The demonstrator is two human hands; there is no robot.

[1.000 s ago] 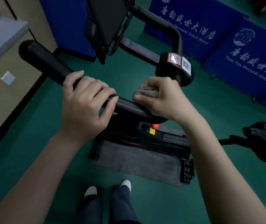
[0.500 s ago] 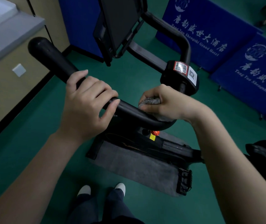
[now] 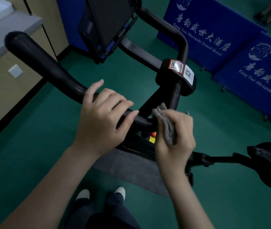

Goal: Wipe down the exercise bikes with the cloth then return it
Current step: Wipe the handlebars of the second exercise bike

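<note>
A black exercise bike stands below me, its curved handlebar (image 3: 45,63) running from the upper left down to the centre post (image 3: 174,98). My left hand (image 3: 105,116) rests over the handlebar with the fingers loosened and partly lifted. My right hand (image 3: 176,139) holds a crumpled grey cloth (image 3: 166,123) against the handlebar's lower bend beside the post. A block with QR stickers (image 3: 179,68) sits on top of the post. The black saddle (image 3: 270,164) is at the right.
The bike's dark screen (image 3: 108,22) rises at the top. A grey mat (image 3: 131,167) lies under the bike on the green floor. Blue hotel banners (image 3: 214,30) stand at the right, a beige cabinet wall (image 3: 2,90) at the left. My shoes (image 3: 83,194) are at the bottom.
My right hand has turned and slid the cloth from on top of the bar down to its lower bend. My left hand has loosened its grip. The view has shifted closer.
</note>
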